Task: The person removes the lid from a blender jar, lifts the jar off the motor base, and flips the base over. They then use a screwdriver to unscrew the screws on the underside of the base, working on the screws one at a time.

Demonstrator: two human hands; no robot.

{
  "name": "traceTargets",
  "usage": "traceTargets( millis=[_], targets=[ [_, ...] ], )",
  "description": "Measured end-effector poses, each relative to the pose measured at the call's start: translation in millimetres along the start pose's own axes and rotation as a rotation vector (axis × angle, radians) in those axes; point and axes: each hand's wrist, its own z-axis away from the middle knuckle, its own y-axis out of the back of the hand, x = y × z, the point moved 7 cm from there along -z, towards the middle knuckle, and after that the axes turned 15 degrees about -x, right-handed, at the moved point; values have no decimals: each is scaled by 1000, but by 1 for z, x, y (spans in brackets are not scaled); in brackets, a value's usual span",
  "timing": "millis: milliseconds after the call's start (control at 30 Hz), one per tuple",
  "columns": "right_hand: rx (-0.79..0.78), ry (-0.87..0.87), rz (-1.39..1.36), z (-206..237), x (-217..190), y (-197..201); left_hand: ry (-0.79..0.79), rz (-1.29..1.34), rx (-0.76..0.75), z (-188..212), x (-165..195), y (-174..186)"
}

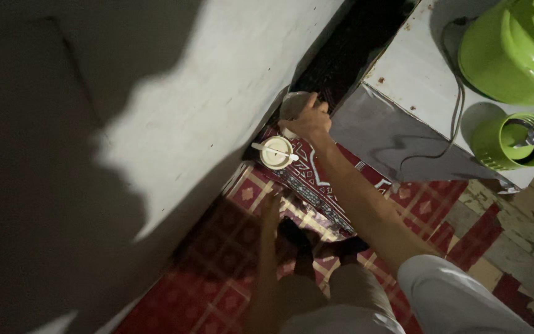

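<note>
Pale round bowl (pixel 293 102) sits at the far edge of the red patterned mat (pixel 316 179), by the wall; the right hand (pixel 309 120) grips its rim. Just beside it stands 1 cream cup (pixel 275 152) with a spoon (pixel 273 150). Left hand (pixel 271 207) hangs open, empty.

Right arm stretched forward, right hand (pixel 309 120) in a closed grip; left hand (pixel 271 207) hangs low, fingers loose

Dim room: pale wall (pixel 205 93), red patterned floor covering (pixel 217 278).
</note>
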Motion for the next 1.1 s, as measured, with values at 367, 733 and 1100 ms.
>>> traceTargets(
  millis=[367, 733, 1100],
  targets=[
    [232, 481, -372, 18, 36, -21, -153, 34, -136, -21, 36, -21],
    [116, 613, -905, 77, 146, -30, -309, -192, -290, -24, 116, -128],
    [404, 473, -1138, 84, 282, 59, -525, -392, -434, -34, 152, -246]
  ],
)
